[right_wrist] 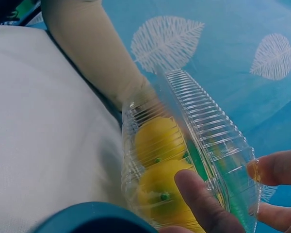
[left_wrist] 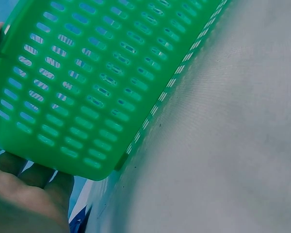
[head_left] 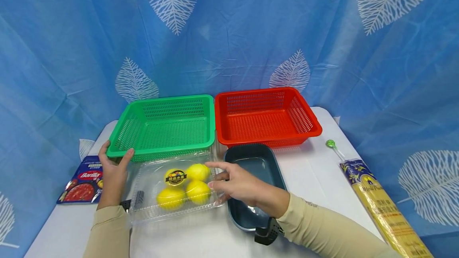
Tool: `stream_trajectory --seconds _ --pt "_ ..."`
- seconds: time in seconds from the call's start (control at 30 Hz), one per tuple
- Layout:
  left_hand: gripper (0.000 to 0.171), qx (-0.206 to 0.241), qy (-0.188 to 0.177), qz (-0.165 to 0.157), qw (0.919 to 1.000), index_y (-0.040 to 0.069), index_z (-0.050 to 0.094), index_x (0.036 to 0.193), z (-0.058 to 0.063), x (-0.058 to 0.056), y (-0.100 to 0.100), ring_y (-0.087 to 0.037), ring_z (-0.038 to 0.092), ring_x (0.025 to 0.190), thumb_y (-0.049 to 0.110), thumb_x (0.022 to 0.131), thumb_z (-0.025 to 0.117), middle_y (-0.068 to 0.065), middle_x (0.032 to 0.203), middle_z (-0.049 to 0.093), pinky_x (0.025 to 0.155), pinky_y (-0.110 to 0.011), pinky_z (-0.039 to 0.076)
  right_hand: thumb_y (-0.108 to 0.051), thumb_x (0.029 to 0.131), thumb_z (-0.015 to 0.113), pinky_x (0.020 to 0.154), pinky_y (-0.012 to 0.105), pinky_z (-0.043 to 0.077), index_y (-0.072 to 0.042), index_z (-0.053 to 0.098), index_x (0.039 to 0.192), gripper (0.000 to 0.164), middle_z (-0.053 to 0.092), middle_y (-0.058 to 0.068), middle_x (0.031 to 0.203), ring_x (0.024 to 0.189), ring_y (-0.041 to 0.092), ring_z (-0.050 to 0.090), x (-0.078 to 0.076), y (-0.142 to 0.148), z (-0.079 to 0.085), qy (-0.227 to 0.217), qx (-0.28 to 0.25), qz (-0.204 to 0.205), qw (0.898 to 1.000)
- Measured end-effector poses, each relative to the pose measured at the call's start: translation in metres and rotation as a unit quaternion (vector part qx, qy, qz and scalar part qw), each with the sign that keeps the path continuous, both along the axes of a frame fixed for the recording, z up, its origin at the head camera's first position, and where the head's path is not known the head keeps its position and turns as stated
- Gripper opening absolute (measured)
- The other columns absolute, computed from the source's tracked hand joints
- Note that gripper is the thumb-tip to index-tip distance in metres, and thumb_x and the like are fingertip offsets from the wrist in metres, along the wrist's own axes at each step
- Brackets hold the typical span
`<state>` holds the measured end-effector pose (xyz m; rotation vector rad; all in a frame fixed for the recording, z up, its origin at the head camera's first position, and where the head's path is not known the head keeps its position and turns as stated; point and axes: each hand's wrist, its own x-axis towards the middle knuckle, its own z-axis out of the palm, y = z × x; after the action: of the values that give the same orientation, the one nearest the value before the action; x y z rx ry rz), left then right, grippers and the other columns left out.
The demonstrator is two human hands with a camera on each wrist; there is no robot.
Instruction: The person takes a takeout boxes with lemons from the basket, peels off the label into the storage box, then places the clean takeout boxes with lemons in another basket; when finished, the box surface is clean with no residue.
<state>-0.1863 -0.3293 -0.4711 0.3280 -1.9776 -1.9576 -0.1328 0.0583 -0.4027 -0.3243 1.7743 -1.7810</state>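
Observation:
My left hand (head_left: pixel 114 172) grips the near-left corner of a green basket (head_left: pixel 209 130). In the left wrist view its fingers (left_wrist: pixel 43 187) curl below the basket's perforated wall (left_wrist: pixel 87 97). My right hand (head_left: pixel 245 184) holds the right end of a clear plastic fruit box (head_left: pixel 148 174). Seen from the right wrist, the thumb (right_wrist: pixel 203 204) lies on one side of the box and the fingers (right_wrist: pixel 281 170) on the other. Several yellow fruits (head_left: pixel 198 192) lie inside the box, which has a black and gold label (head_left: pixel 175 177). The box is held in front of the green basket.
A red basket (head_left: pixel 269 141) stands right of the green one. A dark blue tub (head_left: pixel 256 210) sits partly under my right hand. At left lies a Barilla packet (head_left: pixel 80 182); at right, a green-headed utensil (head_left: pixel 330 143) and a long gold packet (head_left: pixel 383 206).

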Motion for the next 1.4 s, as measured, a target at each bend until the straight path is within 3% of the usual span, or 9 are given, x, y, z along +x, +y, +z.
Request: stream_trajectory --seconds 0.6,0.9,1.2,1.3,1.4 --pt "0.082 0.006 -0.003 -0.008 0.9999 0.031 0.007 0.164 0.002 0.001 0.001 -0.024 0.031 0.149 0.025 0.106 0.065 -0.014 0.165 0.026 0.117 -0.024 0.031 -0.004 0.098 0.074 0.066 0.043 0.064 -0.016 0.053 0.156 0.063 0.064 0.018 0.128 0.095 0.028 0.072 0.002 -0.008 -0.003 0.022 0.017 -0.001 1.0" --pt "0.082 0.003 -0.004 -0.005 1.0 0.031 0.007 0.164 0.001 0.001 0.001 -0.024 0.031 0.149 0.024 0.106 0.065 -0.013 0.165 0.026 0.118 -0.025 0.031 -0.008 0.098 0.075 0.067 0.041 0.064 -0.019 0.053 0.156 0.063 0.061 0.018 0.132 0.092 0.031 0.072 0.003 -0.011 -0.003 0.036 0.057 0.0 0.998" --pt "0.083 0.003 0.002 0.0 1.0 0.031 0.008 0.164 -0.001 0.0 0.001 -0.024 0.033 0.148 0.025 0.105 0.067 -0.014 0.164 0.028 0.116 -0.022 0.033 -0.009 0.101 0.072 0.077 0.048 0.062 -0.024 0.045 0.161 0.068 0.044 0.025 0.153 0.091 0.029 0.072 0.009 -0.014 -0.003 0.038 0.083 0.019 0.996" --pt "0.083 0.0 0.0 0.001 1.0 0.032 0.008 0.164 0.0 0.0 0.001 -0.023 0.033 0.148 0.026 0.105 0.067 -0.013 0.164 0.028 0.115 -0.021 0.032 -0.009 0.099 0.075 0.093 0.054 0.057 -0.029 0.04 0.162 0.075 0.039 0.024 0.159 0.112 0.037 0.066 0.013 -0.017 -0.004 0.055 0.118 0.027 0.991" --pt "0.083 0.002 0.001 0.0 1.0 0.032 0.008 0.164 0.001 0.0 0.001 -0.023 0.032 0.148 0.026 0.105 0.067 -0.013 0.164 0.027 0.116 -0.022 0.032 -0.008 0.096 0.077 0.11 0.062 0.042 -0.03 0.036 0.164 0.083 0.038 0.02 0.162 0.138 0.04 0.047 0.018 -0.021 -0.004 0.068 0.139 0.018 0.988"
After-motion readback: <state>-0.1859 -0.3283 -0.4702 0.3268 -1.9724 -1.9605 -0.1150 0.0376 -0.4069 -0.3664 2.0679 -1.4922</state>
